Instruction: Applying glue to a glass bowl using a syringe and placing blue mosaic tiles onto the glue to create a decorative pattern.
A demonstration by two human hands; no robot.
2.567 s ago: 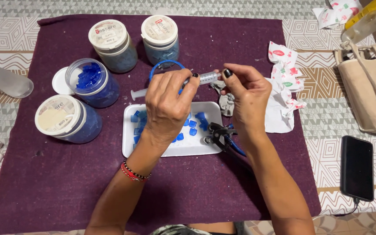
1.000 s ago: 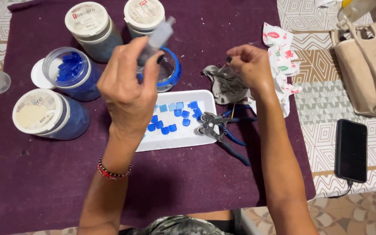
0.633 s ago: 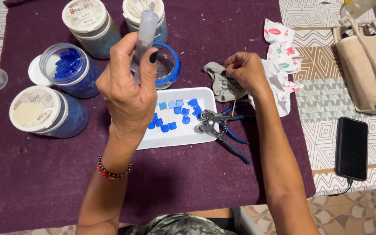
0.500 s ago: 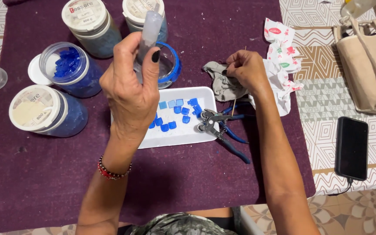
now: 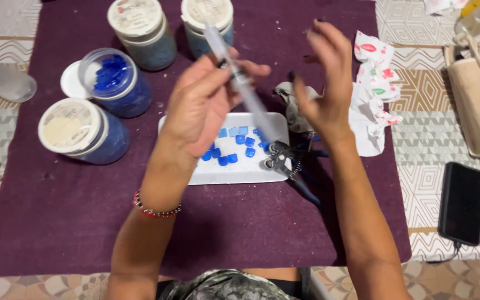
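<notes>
Tabletop under pale geometric-patterned cloth; purple mat covers its centre. Patterned floor tiles at 7 o'clock. Even light.

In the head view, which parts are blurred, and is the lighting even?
Head view: the right hand is motion-blurred, the syringe in the left hand slightly smeared; the jars and white tray are sharp; lighting is soft and even, with only faint shadows.

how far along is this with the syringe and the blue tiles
Early, by the look of it. Done: blue tiles lie loose on the white tray, one jar stands open, and the nippers are set down. In hand: the left hand holds the syringe; the right hand is raised, holding nothing. Left: no tile looks glued yet.
</notes>
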